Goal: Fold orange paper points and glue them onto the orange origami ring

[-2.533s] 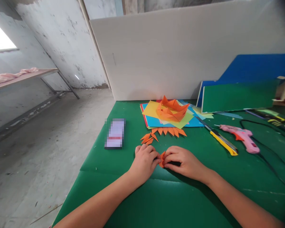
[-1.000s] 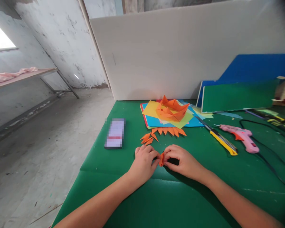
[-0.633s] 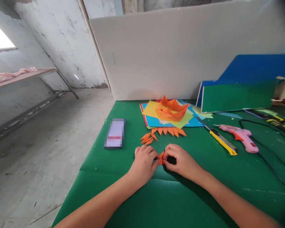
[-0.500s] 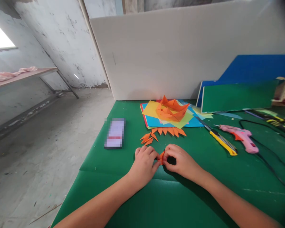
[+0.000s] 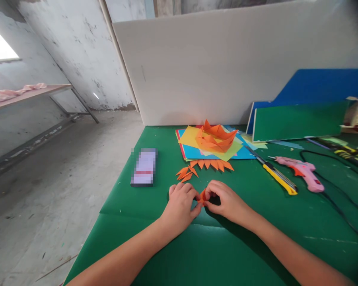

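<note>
The left hand (image 5: 181,201) and the right hand (image 5: 222,196) meet over the middle of the desk (image 5: 193,254), both pinching a small orange piece (image 5: 203,195) of folded paper. The piece sits between the fingertips of the two hands, just above or on the desk top; which of these cannot be told. The left hand is palm down, with its thumb and forefinger on the left edge of the piece. The right thumb and forefinger close on the other edge, bowed so that a dark gap shows between them. The fingers hide part of the piece.

Beyond the hands, a loose cluster (image 5: 187,173) of pointed orange folds lies on the desk, and to its right runs a row (image 5: 213,164) of similar folds along the near edge of a stack (image 5: 192,153) of coloured sheets. On the stack stands an orange ring (image 5: 220,146), open at the top like a shallow bowl, its rim rising in points; yellow shows inside it.

A phone (image 5: 144,167), its screen blurred, lies to the left of the cluster. To the right lie a yellow cutter (image 5: 279,178) and, just beside it, a pink glue gun (image 5: 308,173) with a red trigger. Behind these, a green board (image 5: 298,121) stands before a blue board (image 5: 325,85) and a tall white board (image 5: 203,71).
</note>
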Demonstrator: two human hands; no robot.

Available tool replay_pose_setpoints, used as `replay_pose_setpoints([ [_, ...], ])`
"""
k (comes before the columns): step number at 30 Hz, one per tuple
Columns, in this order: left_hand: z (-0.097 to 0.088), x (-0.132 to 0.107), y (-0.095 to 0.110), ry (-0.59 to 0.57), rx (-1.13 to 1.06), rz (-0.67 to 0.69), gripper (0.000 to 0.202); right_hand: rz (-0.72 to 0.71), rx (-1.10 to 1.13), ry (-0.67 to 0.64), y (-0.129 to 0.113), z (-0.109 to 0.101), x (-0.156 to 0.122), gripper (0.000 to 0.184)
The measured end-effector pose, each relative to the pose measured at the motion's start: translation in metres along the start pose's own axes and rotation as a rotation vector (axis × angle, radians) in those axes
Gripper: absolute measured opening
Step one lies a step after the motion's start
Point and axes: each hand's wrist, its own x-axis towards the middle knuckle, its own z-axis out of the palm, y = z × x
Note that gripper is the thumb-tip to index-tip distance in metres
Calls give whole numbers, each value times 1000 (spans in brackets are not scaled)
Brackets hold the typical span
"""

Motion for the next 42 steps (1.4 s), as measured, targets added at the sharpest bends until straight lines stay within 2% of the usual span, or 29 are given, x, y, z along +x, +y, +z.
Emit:
replay_pose_setpoints([
  [8, -1, 1, 0, -24, 14, -5, 8, 39, 66, -61, 2, -4, 1, 13],
  [16, -6, -3, 8, -72, 120, 109, 18, 46, 67, -66, 4, -5, 3, 13],
  [21, -5, -6, 8, -45, 142, 103, 13, 53, 76, -60, 3, -5, 2, 9],
  [26, -5, -6, 5, -59, 160, 139, 22, 61, 58, -69, 1, -6, 2, 5],
  [35, -5, -17, 11, -98, 309, 291, 16, 53, 44, -51, 2, -5, 3, 9],
  [42, -8, -18, 13, -140, 340, 276, 21, 52, 49, -64, 2, -6, 3, 18],
])
